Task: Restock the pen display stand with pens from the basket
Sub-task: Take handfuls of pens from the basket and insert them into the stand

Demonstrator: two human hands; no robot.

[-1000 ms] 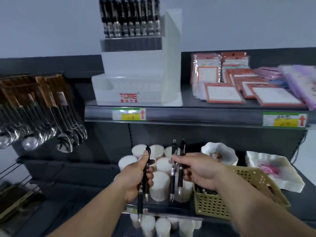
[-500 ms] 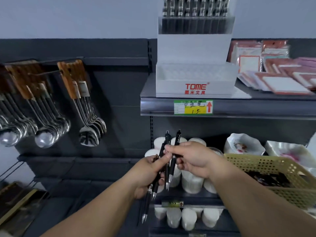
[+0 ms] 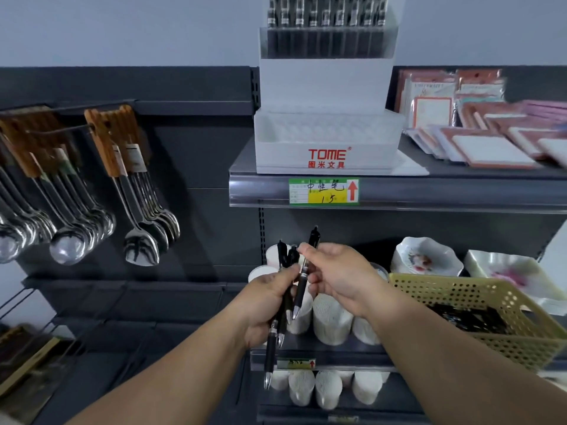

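While the left hand (image 3: 267, 305) grips 2 black pens (image 3: 271, 342), the right hand (image 3: 340, 277) pinches 1 more pen (image 3: 302, 286) by its upper barrel, left of the basket (image 3: 491, 302). Light, stiff and slick, they likely want a mid-barrel hold for the display stand (image 3: 328, 142) above.

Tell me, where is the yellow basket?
Head view: the yellow basket sits low on the right, beside the right hand, in front of the flowered dishes.

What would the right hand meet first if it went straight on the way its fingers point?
Probably the pens gripped in the left hand: the right hand, pinching one pen, points left straight at them. Depth is unclear.
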